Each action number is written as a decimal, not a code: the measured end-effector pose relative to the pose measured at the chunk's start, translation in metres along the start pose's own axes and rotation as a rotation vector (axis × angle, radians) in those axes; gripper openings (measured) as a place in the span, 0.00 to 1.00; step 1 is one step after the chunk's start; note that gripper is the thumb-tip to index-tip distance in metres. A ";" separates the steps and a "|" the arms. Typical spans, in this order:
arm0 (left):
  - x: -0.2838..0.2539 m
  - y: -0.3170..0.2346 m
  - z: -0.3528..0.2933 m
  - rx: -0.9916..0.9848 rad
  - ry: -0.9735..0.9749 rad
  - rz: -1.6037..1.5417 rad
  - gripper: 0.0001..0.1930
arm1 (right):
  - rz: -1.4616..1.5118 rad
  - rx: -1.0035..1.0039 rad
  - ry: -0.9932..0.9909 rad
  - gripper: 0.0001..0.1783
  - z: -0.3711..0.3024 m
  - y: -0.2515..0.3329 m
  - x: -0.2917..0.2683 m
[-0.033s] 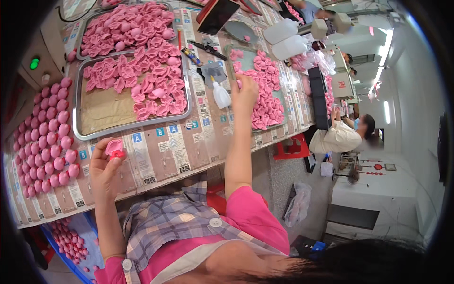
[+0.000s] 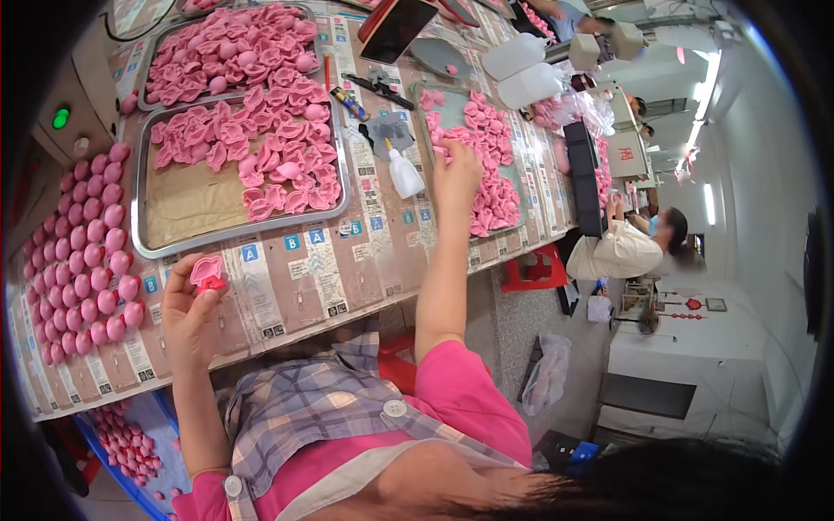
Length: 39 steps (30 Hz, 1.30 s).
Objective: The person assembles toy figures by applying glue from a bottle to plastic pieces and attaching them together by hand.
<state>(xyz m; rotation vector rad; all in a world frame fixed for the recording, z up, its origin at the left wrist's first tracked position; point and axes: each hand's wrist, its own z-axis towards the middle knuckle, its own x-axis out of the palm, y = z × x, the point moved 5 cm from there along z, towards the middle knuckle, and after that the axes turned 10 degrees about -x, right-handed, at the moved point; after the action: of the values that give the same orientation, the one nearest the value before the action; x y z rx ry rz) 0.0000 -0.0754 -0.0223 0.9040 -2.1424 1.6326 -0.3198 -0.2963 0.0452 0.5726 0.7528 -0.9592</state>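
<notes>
My left hand (image 2: 191, 306) is raised over the table's front edge. Between its thumb and fingers is a pink cup-shaped piece with a red part below it (image 2: 208, 272). My right hand (image 2: 457, 174) reaches over a greenish tray (image 2: 512, 169) of small pink folded pieces (image 2: 497, 195), near its left side. Its thumb and fingers pinch a small pink piece (image 2: 441, 151), partly hidden by them. A white squeeze bottle with a yellow tip (image 2: 405, 175) lies beside that tray, left of my right wrist.
Two metal trays hold pink petal-like pieces, the nearer tray (image 2: 195, 204) showing brown lining. Rows of pink round pieces (image 2: 91, 256) cover the table's left end. A phone-like dark screen (image 2: 398, 30) and white jugs (image 2: 530, 85) stand farther back. Another person (image 2: 621, 247) sits at the right.
My right hand has shifted slightly to the right over the tray, its fingers a little differently bent. The left hand still holds its pink piece, almost unmoved.
</notes>
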 end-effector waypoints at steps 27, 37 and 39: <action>0.022 0.009 0.001 -0.118 0.050 0.027 0.27 | 0.862 0.162 0.658 0.15 -0.085 0.138 0.010; 0.032 0.021 0.002 -0.198 0.123 0.022 0.25 | 0.806 -0.023 0.419 0.17 -0.069 0.168 -0.008; 0.030 0.024 0.002 -0.210 0.117 0.024 0.26 | 1.075 0.021 0.430 0.18 -0.060 0.180 -0.017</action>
<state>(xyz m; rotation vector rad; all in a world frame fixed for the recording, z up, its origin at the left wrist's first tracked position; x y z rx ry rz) -0.0378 -0.0826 -0.0230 0.7043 -2.1996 1.4011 -0.1867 -0.1603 0.0404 1.0636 0.6669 0.1622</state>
